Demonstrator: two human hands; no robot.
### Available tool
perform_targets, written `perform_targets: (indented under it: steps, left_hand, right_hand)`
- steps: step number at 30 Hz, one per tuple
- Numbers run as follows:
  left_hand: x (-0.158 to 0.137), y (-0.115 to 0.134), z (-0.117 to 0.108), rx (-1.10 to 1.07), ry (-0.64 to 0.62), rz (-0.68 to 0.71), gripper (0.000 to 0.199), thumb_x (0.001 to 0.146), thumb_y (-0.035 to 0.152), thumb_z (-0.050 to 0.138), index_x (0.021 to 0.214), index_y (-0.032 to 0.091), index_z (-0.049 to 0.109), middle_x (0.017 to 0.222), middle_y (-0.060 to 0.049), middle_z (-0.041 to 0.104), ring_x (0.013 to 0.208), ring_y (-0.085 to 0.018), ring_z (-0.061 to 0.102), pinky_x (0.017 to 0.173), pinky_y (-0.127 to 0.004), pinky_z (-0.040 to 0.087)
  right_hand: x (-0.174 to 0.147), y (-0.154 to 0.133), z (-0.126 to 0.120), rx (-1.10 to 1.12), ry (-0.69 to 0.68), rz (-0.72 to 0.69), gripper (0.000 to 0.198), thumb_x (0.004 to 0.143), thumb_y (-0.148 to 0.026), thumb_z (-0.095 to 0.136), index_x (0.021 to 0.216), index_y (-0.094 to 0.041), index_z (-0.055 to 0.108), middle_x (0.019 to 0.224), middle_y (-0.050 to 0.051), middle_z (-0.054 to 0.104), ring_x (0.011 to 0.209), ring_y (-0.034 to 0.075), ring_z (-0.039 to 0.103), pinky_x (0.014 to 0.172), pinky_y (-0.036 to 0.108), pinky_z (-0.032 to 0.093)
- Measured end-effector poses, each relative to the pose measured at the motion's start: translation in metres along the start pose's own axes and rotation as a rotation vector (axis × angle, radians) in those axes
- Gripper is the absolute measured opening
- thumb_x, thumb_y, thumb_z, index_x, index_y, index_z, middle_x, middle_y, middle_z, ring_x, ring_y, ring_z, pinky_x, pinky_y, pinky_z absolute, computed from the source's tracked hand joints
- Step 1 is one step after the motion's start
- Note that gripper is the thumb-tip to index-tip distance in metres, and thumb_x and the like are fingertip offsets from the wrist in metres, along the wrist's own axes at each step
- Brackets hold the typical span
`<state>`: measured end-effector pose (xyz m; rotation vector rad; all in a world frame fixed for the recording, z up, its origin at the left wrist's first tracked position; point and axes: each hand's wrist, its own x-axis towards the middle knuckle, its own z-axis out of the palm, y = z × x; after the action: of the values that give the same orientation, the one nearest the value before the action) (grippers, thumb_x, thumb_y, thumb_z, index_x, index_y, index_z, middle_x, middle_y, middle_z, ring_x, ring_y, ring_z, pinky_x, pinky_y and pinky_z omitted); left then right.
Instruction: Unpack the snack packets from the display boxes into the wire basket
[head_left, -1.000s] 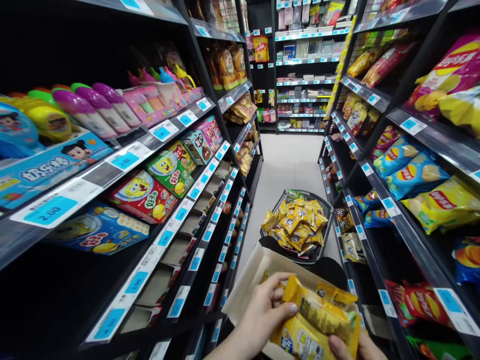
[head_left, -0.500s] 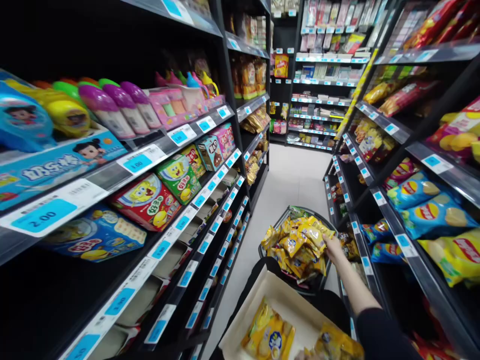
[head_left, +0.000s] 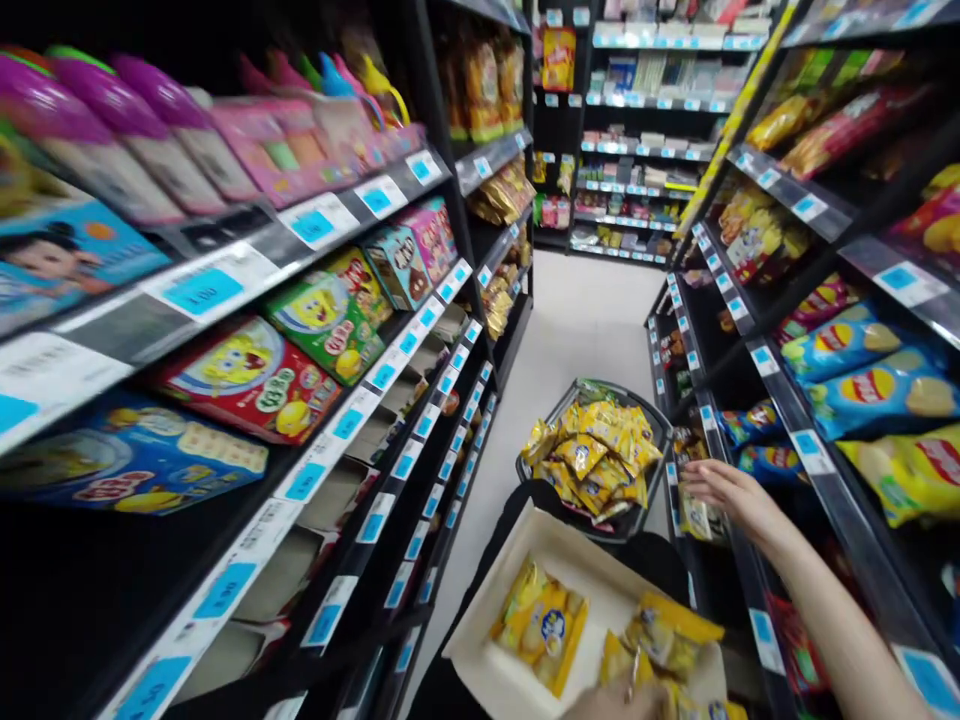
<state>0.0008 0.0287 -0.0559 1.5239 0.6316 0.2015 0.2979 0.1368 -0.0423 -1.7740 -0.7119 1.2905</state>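
Observation:
A shallow cream cardboard box point(head_left: 480, 645) rests on my lap. Inside it, a yellow snack packet point(head_left: 544, 625) lies flat on the left, and more yellow packets point(head_left: 675, 635) are bunched on the right. My left hand point(head_left: 619, 698) is at the bottom edge, against the right-hand packets; blur and the frame edge hide its grip. My right hand point(head_left: 724, 492) is in the air beside the right shelf, fingers stretched out and holding nothing. Beyond the box, a dark basket point(head_left: 657, 420) on the floor holds a heap of yellow packets point(head_left: 600, 445).
The left shelf carries snack boxes, such as a red box point(head_left: 251, 380), above price tags. Chip bags, including a yellow bag point(head_left: 911, 470), fill the right shelf, close to my right arm. Pale floor point(head_left: 592, 310) runs ahead to a back shelf point(head_left: 637, 150).
My right hand has left the packets in the basket, moved right and opened. More of the packets at the box's right side now show. The view has tilted down and shifted.

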Motion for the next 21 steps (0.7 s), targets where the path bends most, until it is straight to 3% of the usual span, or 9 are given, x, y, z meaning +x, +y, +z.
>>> perform_targets:
  steps: [2,5,7,10,13,16,17,19,21]
  left_hand:
    - [-0.009,0.006,-0.005,-0.004,-0.022,-0.054,0.057,0.072,0.017,0.07,0.128,0.024,0.059,0.125,-0.012,0.065,0.115,-0.035,0.06,0.098,-0.046,0.046]
    - [-0.026,0.024,-0.025,-0.138,0.082,-0.136,0.051,0.075,0.01,0.055,0.123,0.027,0.061,0.124,-0.005,0.065,0.118,-0.028,0.056,0.104,-0.043,0.039]
    - [-0.037,0.039,-0.037,-0.365,0.161,-0.115,0.041,0.077,0.016,0.059,0.117,0.025,0.062,0.12,-0.005,0.065,0.114,-0.025,0.057,0.101,-0.04,0.041]
    - [-0.048,0.051,-0.042,-0.662,0.2,-0.071,0.046,0.08,0.027,0.068,0.124,0.027,0.054,0.11,-0.005,0.067,0.1,-0.021,0.062,0.093,-0.036,0.046]
    - [-0.049,0.052,-0.039,-0.706,0.292,-0.039,0.05,0.08,0.033,0.074,0.125,0.029,0.054,0.094,-0.003,0.069,0.084,-0.017,0.063,0.079,-0.031,0.048]
    - [-0.044,0.05,-0.037,-0.558,0.399,0.175,0.019,0.08,0.04,0.072,0.081,0.021,0.069,0.07,-0.003,0.066,0.074,-0.017,0.057,0.077,-0.033,0.047]
    - [-0.042,0.05,-0.038,-0.484,0.4,0.26,0.027,0.082,0.041,0.07,0.066,0.02,0.067,0.065,-0.004,0.063,0.074,-0.018,0.055,0.084,-0.037,0.046]
    - [-0.039,0.052,-0.04,-0.351,0.398,0.361,0.041,0.084,0.044,0.067,0.05,0.02,0.062,0.069,-0.007,0.062,0.086,-0.022,0.055,0.099,-0.045,0.038]
    - [-0.039,0.056,-0.043,-0.294,0.446,0.342,0.043,0.081,0.043,0.069,0.046,0.019,0.061,0.097,-0.01,0.061,0.107,-0.027,0.051,0.107,-0.046,0.031]
  right_hand:
    - [-0.049,0.003,-0.021,0.01,0.029,-0.039,0.049,0.066,-0.056,0.078,0.093,-0.017,0.071,0.1,0.012,0.074,0.085,0.022,0.07,0.083,0.033,0.054]
    - [-0.121,0.018,-0.027,-0.099,-0.037,-0.088,0.046,0.074,-0.057,0.072,0.1,-0.019,0.072,0.106,0.013,0.073,0.09,0.024,0.07,0.087,0.036,0.054]
    - [-0.16,0.037,-0.013,-0.121,-0.123,-0.147,0.047,0.079,-0.053,0.069,0.115,-0.023,0.068,0.117,0.014,0.069,0.097,0.026,0.069,0.086,0.038,0.055]
    - [-0.2,0.066,0.022,0.135,-0.089,-0.216,0.061,0.081,-0.056,0.066,0.135,-0.031,0.052,0.133,0.013,0.06,0.099,0.024,0.069,0.082,0.037,0.057]
    - [-0.219,0.083,0.054,0.353,-0.098,-0.225,0.056,0.086,-0.061,0.055,0.134,-0.033,0.052,0.121,0.011,0.068,0.102,0.025,0.069,0.086,0.037,0.056]
    - [-0.223,0.088,0.072,0.153,-0.142,-0.453,0.052,0.084,-0.056,0.063,0.13,-0.034,0.058,0.124,0.008,0.068,0.118,0.026,0.062,0.096,0.034,0.051]
    - [-0.222,0.088,0.076,0.02,-0.131,-0.573,0.052,0.082,-0.053,0.067,0.13,-0.034,0.059,0.128,0.007,0.066,0.12,0.025,0.061,0.098,0.033,0.05]
    - [-0.22,0.09,0.083,-0.224,-0.077,-0.805,0.054,0.082,-0.046,0.07,0.132,-0.032,0.057,0.133,0.007,0.062,0.121,0.024,0.06,0.099,0.031,0.049]
    - [-0.22,0.092,0.09,-0.354,0.048,-0.94,0.049,0.089,-0.036,0.062,0.136,-0.03,0.053,0.139,0.008,0.055,0.124,0.023,0.057,0.1,0.031,0.049]
